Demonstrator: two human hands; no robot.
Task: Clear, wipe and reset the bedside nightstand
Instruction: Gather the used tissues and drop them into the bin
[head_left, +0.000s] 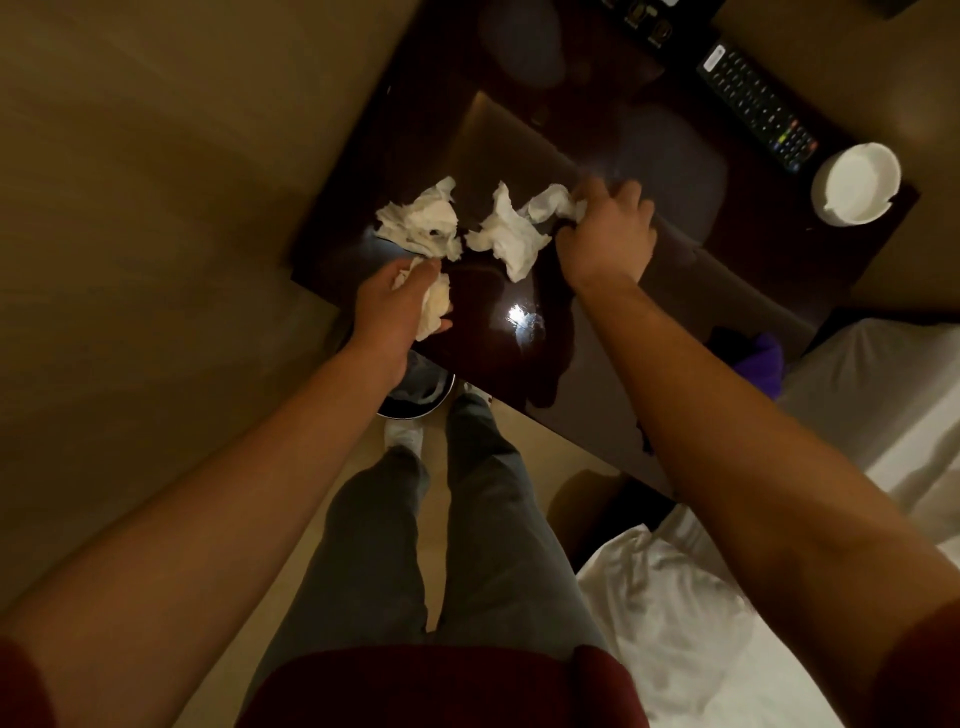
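Dark red shirt (441, 691) fills the bottom edge, grey trousers (415, 519) below it, person standing at the near corner of the nightstand (649, 322). Both bare forearms reach forward over the dark glossy top.

Left hand (395, 306): fingers curled round a crumpled tissue (434, 306), gripping it at the near left edge of the nightstand. Hand is above a round dark bin (415, 400) on the floor, partly hidden under the wrist.

Right hand (605, 228): fingers curled, pinching one end of a second crumpled tissue (511, 234) that lies on the top. Slightly blurred, so exact finger placement is unclear.

Third crumpled tissue (418, 221) lies loose on the top, just left of the second one and just beyond the left hand. The two are close; cannot tell if they touch.

Far right of the nightstand: black remote (756, 104) lying flat, white ashtray (857, 184) near its close end, by the right edge. Both well apart from the tissues.

Bright light reflection (519, 317) on the top between the two arms.

Purple cloth (758, 358) shows just past the right side of the nightstand, beside white bedding (675, 613) at lower right. White sock (405, 436) visible on the floor next to the bin.
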